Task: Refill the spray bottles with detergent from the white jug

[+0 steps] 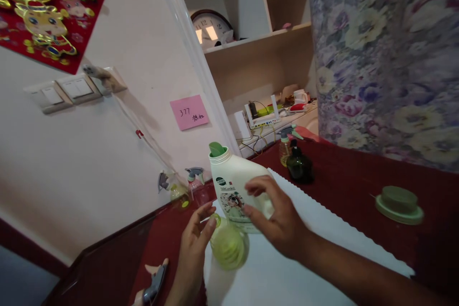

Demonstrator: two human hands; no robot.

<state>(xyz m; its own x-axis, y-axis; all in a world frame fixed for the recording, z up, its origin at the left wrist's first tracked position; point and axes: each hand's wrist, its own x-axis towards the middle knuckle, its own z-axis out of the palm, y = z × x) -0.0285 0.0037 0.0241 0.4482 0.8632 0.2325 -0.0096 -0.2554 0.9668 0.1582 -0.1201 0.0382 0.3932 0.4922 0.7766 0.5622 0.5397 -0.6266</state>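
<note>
My right hand [279, 217] is beside the handle side of a white detergent bottle [233, 177], its fingers apart and curved. The bottle stands uncapped, with a green pouring spout [217, 149] in its neck. In front of it is a small translucent yellow-green bottle [229, 247] with an open neck. My left hand [195, 236] is at the left of that small bottle, thumb and fingers apart near its neck; whether it touches the bottle I cannot tell. A grey spray trigger head [155, 282] lies left of my left hand.
A white mat [283, 272] covers part of the dark red table [344, 181]. Spray bottles [197, 186] stand by the wall. A dark pump bottle [300, 165] and a spray bottle [285, 150] are behind at the right. A green cap [399, 204] lies far right.
</note>
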